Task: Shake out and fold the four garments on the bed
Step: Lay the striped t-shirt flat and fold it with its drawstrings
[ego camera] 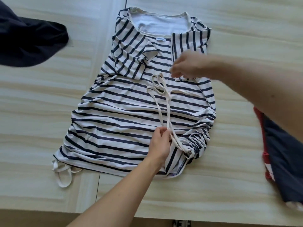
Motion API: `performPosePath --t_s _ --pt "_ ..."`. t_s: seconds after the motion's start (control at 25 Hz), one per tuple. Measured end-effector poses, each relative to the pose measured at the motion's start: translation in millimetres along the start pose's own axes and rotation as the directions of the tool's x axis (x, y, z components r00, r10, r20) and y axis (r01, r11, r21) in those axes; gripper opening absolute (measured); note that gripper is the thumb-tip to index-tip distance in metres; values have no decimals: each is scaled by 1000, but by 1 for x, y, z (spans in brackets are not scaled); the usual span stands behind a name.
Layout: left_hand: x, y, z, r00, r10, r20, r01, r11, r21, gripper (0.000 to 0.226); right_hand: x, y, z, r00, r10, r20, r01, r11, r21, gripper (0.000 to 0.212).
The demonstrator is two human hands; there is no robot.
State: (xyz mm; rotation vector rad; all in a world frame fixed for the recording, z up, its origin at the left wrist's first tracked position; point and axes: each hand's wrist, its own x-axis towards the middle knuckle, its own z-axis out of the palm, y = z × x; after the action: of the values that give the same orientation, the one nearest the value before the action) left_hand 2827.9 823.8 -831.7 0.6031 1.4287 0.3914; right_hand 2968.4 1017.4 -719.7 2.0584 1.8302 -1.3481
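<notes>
The striped top (131, 112) lies flat in the middle of the bed (41, 95), with open bedding on both sides. The left hand (161, 141) pinches the top's cream drawstring (164, 99) in its grip. The right hand (186, 66) is blurred, so its grip cannot be told. Three garments show, counting the dark garment (24, 38) top left and the navy-red garment (282, 153) at the right edge.

striped top (124, 108) flat on bed (41, 95) | left hand (161, 145) pinches cream drawstring (167, 95) | right hand (188, 66) blurred over sleeve (185, 41)

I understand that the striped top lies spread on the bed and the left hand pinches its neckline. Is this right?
Not quite. The striped top does lie spread on the bed, but the left hand pinches its cream drawstring, near the lower hem, not its neckline. The head view shows it.
</notes>
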Motion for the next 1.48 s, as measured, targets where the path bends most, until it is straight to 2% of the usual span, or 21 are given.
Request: performPosePath --t_s 0.08,0.12,0.16,0.2,0.28,0.32,0.4,0.44,0.48,0.56,0.64,0.72,0.84,0.92,0.96,1.04,1.12,1.24,1.32,1.48 --pt "-1 -3 -15 981 190 -43 -170 943 286 27 -1 28 33 980 57 -190 -59 998 -1 40" --pt "-3 -4 -22 937 343 -66 -278 847 452 34 -6 39 56 965 84 -248 -86 996 4 47" --pt "-5 -7 -29 876 481 -40 -360 706 610 43 -14 46 81 954 82 -289 -81 997 14 53" --pt "-7 -11 -34 839 544 25 -385 559 735 53 -21 55 108 951 48 -305 -44 999 21 57" --pt "-9 -26 -38 868 452 205 -367 308 878 69 -42 78 166 964 30 -266 -35 999 -12 67" --pt "-15 -36 -38 880 361 308 -398 209 893 74 -55 91 195 972 40 -232 -65 992 -104 75" --pt "-29 -55 -35 820 226 526 -556 94 826 79 -76 123 230 980 30 -198 -99 932 -348 84" --pt "-37 -61 -38 777 191 600 -623 93 777 78 -84 130 236 980 20 -197 -101 906 -411 82" --pt "-43 -62 -42 749 203 631 -659 118 743 75 -88 134 234 978 13 -210 -103 900 -423 80" --pt "-51 -57 -65 757 354 549 -639 225 735 62 -91 118 223 962 -4 -274 -98 929 -357 79" --pt "-56 -48 -108 783 558 274 -532 373 760 50 -87 77 216 941 -65 -333 -37 956 -290 76" --pt "-57 -45 -163 728 684 -51 -385 470 794 51 -81 25 226 923 -186 -337 93 957 -274 72" --pt "-55 -49 -245 690 601 -404 -65 607 792 73 -68 -56 271 916 -343 -207 294 927 -233 65" --pt "-55 -56 -278 694 442 -569 125 704 699 85 -60 -103 308 881 -464 -95 436 872 -221 58" --pt "-55 -60 -289 708 345 -616 186 750 634 83 -56 -120 325 854 -518 -44 498 839 -218 54" --pt "-56 -67 -303 747 176 -641 257 813 523 56 -51 -146 350 821 -569 47 563 794 -228 52" --pt "-55 -69 -311 764 120 -634 262 840 475 8 -46 -154 361 834 -536 132 551 790 -268 58" --pt "-58 -59 -317 764 124 -633 109 942 316 32 -42 -154 357 849 -493 190 528 785 -324 68" --pt "-70 -42 -320 796 112 -596 -16 986 163 36 -41 -154 351 855 -490 170 518 785 -340 68" --pt "-99 -7 -334 878 131 -461 -210 970 -126 46 -39 -151 351 880 -428 204 474 808 -351 72"
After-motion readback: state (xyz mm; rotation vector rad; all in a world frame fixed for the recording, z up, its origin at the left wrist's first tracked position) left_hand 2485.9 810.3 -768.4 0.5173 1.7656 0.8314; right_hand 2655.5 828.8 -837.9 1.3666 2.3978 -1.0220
